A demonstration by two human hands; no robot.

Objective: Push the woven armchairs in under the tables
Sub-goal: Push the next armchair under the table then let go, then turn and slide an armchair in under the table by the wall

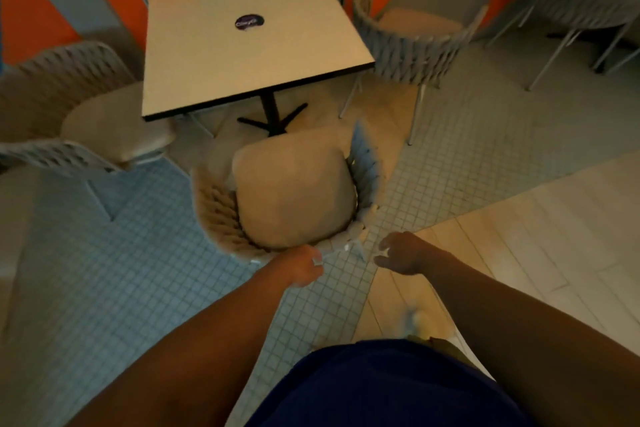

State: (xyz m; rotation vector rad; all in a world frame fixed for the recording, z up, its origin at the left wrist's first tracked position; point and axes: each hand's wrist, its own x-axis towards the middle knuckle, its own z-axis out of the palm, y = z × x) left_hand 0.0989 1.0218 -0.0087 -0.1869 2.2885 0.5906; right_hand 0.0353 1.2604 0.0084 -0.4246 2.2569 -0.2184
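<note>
Left hand (302, 266) at armchair (291, 198) rim, grip unclear | right hand (406, 254) loose, empty | tiled floor (138, 270)

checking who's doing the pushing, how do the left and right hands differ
The left hand sits on the armchair's back rim, fingers curled on it; the right hand hangs beside the rim over the floor, fingers loose, holding nothing. Both reach forward toward that chair.

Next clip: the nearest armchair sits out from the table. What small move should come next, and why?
Probably bring the right hand onto the back rim of the near armchair, then push forward with both. That hand hangs beside the rim holding nothing, the left hand is at the rim, and the whole seat cushion lies short of the table edge.
</note>
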